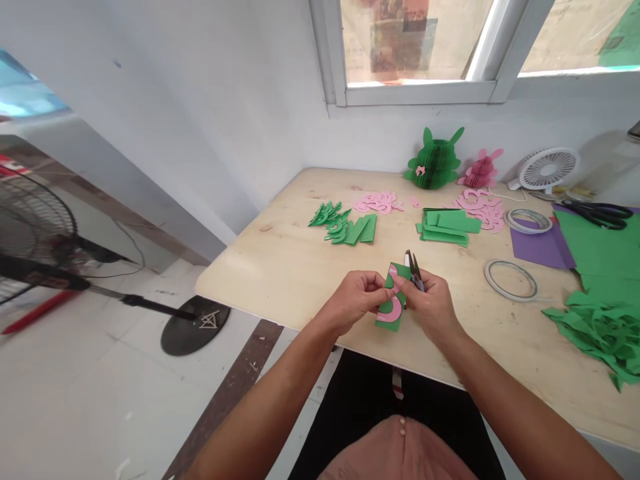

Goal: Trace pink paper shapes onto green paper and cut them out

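Observation:
Above the table's front edge, a green paper piece [402,293] is held between my hands, with a curved pink paper cutout [393,311] lying flat on it. My left hand [356,299] pinches the left side of the paper and cutout with thumb and fingertips. On the other side, my right hand [431,303] presses its thumb on the cutout's upper part. Tucked in that same hand is a pair of scissors [415,267], blades pointing up and away from me. The scissors' handles are mostly hidden by the fingers.
Green cut pieces [338,227], pink cutouts [377,202] and green strips [447,227] lie beyond my hands. Tape rolls [511,280], black scissors [597,213] and green scraps [600,330] are on the right. Green [434,163] and pink [481,169] paper figures and a small fan [548,168] stand behind.

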`<action>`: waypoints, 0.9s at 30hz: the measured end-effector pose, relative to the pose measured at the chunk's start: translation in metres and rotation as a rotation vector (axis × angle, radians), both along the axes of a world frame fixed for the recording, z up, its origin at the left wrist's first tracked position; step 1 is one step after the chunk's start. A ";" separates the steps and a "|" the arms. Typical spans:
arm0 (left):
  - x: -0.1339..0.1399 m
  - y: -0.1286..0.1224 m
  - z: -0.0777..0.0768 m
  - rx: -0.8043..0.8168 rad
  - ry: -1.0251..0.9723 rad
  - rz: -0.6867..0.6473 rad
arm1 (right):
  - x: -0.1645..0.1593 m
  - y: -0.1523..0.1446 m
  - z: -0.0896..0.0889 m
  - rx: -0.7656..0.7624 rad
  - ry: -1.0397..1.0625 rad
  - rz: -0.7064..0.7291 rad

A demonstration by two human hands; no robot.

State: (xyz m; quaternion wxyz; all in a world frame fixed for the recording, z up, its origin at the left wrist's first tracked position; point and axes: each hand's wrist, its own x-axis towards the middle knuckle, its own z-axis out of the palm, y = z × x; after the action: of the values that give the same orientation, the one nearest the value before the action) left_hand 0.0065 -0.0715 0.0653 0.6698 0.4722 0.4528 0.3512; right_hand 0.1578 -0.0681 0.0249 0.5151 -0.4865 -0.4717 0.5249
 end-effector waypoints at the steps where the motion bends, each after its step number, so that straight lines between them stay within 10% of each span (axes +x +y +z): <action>1: 0.000 0.000 0.000 0.001 -0.001 0.000 | 0.000 0.000 0.000 0.001 0.002 -0.001; 15: -0.006 -0.004 0.001 -0.011 -0.038 -0.019 | 0.000 0.000 0.002 -0.008 0.013 0.014; 27: 0.007 0.004 0.003 0.117 -0.039 0.225 | 0.001 -0.001 0.004 0.012 -0.078 0.027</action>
State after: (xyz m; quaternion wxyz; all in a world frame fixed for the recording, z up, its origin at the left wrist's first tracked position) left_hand 0.0131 -0.0677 0.0686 0.6062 0.4498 0.4683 0.4592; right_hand 0.1589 -0.0694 0.0293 0.4921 -0.4973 -0.5010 0.5094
